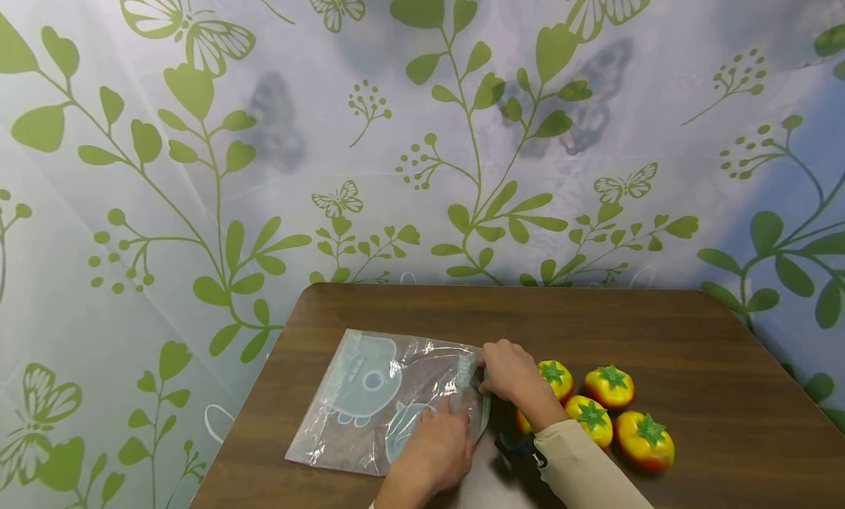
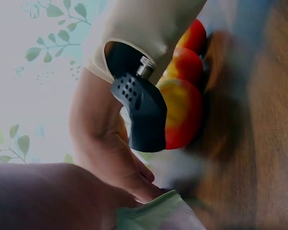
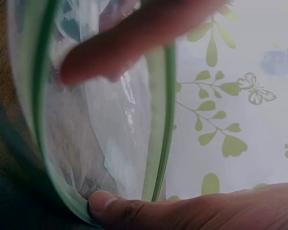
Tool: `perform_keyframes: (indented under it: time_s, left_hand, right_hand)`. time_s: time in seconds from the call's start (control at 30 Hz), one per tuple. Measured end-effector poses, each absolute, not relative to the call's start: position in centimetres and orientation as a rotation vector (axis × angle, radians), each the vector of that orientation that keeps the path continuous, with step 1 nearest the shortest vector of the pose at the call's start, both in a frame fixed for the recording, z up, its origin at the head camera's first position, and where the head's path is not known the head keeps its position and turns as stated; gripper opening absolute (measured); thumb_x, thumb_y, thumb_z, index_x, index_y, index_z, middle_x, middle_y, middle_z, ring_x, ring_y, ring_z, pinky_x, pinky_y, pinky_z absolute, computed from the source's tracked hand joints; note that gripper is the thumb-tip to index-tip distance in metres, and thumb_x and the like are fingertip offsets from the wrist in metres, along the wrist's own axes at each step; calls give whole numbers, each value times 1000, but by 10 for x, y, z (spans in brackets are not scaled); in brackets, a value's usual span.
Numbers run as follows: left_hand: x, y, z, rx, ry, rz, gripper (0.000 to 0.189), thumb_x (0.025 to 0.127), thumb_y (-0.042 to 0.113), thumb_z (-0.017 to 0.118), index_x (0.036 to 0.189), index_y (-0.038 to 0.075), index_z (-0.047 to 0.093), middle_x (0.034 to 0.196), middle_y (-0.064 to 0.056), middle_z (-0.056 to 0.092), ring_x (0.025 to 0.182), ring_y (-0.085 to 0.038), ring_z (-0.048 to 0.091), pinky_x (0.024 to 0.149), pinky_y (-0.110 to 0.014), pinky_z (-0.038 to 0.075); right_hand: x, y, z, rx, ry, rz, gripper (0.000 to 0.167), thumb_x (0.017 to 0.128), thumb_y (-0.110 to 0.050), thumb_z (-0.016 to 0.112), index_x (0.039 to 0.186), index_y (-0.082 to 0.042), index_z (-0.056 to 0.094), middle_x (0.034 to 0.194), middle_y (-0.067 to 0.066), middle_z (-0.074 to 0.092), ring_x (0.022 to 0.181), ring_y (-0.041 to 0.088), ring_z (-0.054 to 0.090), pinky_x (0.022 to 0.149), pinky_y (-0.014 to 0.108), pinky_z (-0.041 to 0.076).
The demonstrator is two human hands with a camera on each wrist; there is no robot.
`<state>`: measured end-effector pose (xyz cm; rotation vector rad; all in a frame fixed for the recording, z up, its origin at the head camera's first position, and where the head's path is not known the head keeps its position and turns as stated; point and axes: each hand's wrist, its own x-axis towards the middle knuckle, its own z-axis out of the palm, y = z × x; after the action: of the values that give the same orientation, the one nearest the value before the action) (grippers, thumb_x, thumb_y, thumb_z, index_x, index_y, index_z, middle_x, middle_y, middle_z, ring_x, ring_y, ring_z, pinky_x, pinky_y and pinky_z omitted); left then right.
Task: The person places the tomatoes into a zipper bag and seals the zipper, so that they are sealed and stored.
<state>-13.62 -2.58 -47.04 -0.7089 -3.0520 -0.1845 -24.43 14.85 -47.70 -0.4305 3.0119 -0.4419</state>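
Note:
A clear zip bag (image 1: 422, 348) printed with pale blue cartoon shapes lies on the brown table, its green-edged mouth towards the right. My right hand (image 1: 515, 377) grips the far part of that mouth. At the near side, my left hand (image 1: 432, 447) holds the bag by its rim, fingers spread on the plastic. The right wrist view looks into the parted mouth, where a thumb (image 3: 103, 201) presses the green rim (image 3: 163, 129). A blurred finger (image 3: 110, 52) crosses the opening; whose it is, I cannot tell. Yellow-and-red artificial fruits (image 1: 610, 386) with green star-shaped caps sit beside my right forearm.
Several such fruits are grouped on the table (image 1: 719, 362), one partly hidden behind the right wrist. A black device (image 1: 518, 447) is strapped to that wrist. Behind the table's far edge hangs a leaf-and-butterfly patterned curtain (image 1: 370, 142).

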Motion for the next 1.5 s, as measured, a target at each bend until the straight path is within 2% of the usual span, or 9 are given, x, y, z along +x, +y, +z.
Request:
perform_keyframes:
  time_s: [0.13, 0.27, 0.4, 0.53, 0.7, 0.87, 1.13, 1.33, 1.5]
  left_hand:
    - [-138, -25, -473, -677, -3156, -210, 29, 95, 33, 76, 111, 8, 79, 121, -14, 71, 109, -41, 68, 95, -48, 58]
    - [-142, -26, -477, -644, -3154, -230, 35, 89, 28, 81, 117, 6, 78, 133, -13, 73, 132, -42, 64, 103, -57, 57]
    - [-143, -26, -482, -600, -3115, -257, 38, 76, 17, 88, 111, 6, 77, 126, -9, 75, 129, -38, 67, 96, -59, 61]
    - [-141, -22, -489, -508, -3100, -343, 57, 68, 11, 93, 120, 0, 74, 133, -15, 71, 133, -42, 65, 95, -68, 59]
    - [-141, -17, -493, -366, -3083, -434, 79, 72, 13, 97, 139, -9, 63, 156, -29, 55, 146, -49, 54, 99, -78, 53]
    - [-142, -16, -495, -287, -3055, -472, 94, 75, 22, 100, 150, -9, 54, 170, -34, 37, 158, -50, 40, 107, -83, 44]
    - [-143, -16, -500, -252, -3010, -476, 106, 70, 29, 104, 153, -10, 51, 171, -37, 33, 159, -52, 37, 109, -83, 42]
    - [-142, -17, -500, -251, -2979, -465, 109, 67, 30, 106, 152, -11, 51, 170, -38, 33, 157, -54, 40, 106, -83, 44]
    - [-142, -18, -501, -240, -2964, -475, 110, 65, 29, 106, 152, -11, 51, 170, -37, 33, 156, -54, 40, 105, -84, 44]
  right_hand:
    - [-245, 149, -477, -429, 3009, -442, 23, 77, -19, 101, 88, -13, 82, 78, -1, 68, 71, 20, 59, 71, 44, 61]
    - [-247, 148, -477, -430, 3010, -432, 22, 78, -19, 101, 88, -13, 82, 80, -1, 69, 72, 21, 59, 73, 45, 61]
    - [-247, 148, -476, -421, 3011, -434, 23, 78, -20, 101, 90, -13, 83, 80, 0, 69, 71, 21, 59, 72, 45, 61]
    - [-247, 148, -477, -429, 3020, -424, 24, 77, -20, 101, 90, -13, 83, 83, 1, 71, 73, 23, 62, 73, 46, 61]
    - [-247, 149, -478, -422, 3021, -399, 34, 78, -21, 101, 107, -11, 85, 101, 7, 81, 87, 30, 74, 83, 51, 65]
    - [-246, 148, -481, -391, 3011, -394, 41, 80, -23, 99, 116, -10, 85, 111, 10, 82, 99, 35, 76, 92, 53, 64]
    - [-239, 150, -475, -485, 2997, -476, 40, 83, -23, 98, 119, -13, 84, 115, 8, 82, 106, 35, 76, 97, 55, 62]
    - [-218, 160, -456, -521, 2993, -607, 50, 88, -26, 94, 134, -13, 79, 133, 10, 79, 125, 39, 72, 109, 62, 54]
    - [-197, 173, -442, -495, 2972, -704, 58, 89, -32, 93, 139, -10, 75, 141, 13, 75, 131, 40, 70, 111, 61, 53]
